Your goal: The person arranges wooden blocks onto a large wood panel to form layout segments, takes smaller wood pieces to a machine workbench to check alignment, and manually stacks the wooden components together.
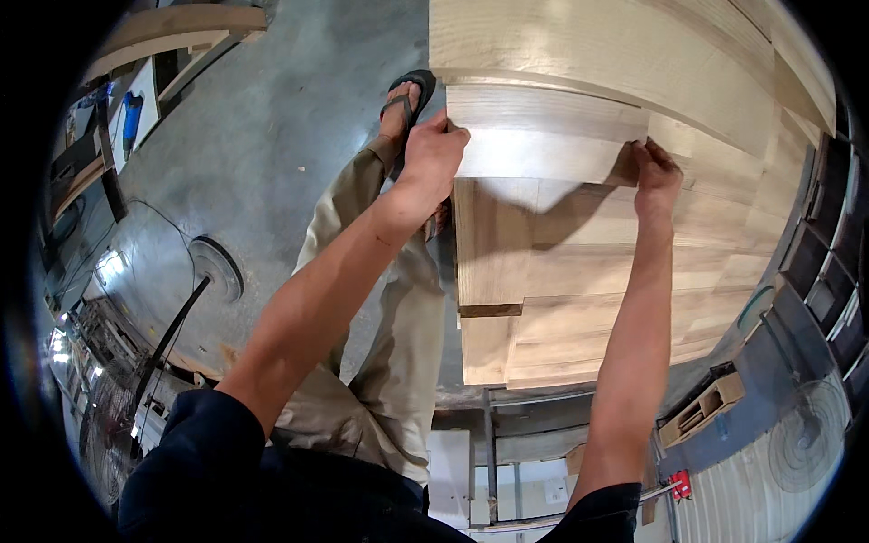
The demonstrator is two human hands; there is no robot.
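Note:
A pale wooden board [543, 136] spans the gap between my two hands, above a stack of similar boards. My left hand [436, 149] grips its left end, thumb on the upper face and fingers out of sight behind the end. At the other end, my right hand [657, 172] pinches the board's right edge between thumb and fingers. Below it the stacked boards [625, 271] lie in rows with uneven ends, and a shadow of my arm and the board falls across them. A larger pale panel of boards [615, 41] lies just beyond the held board.
On the grey concrete floor [299, 100] at left stands a round fan base [217, 269] with a pole and cable. A blue tool [132, 118] hangs at the far left. At right are a small wooden box [702, 410] and a fan [804, 439]. My sandalled foot [405, 100] is beside the stack.

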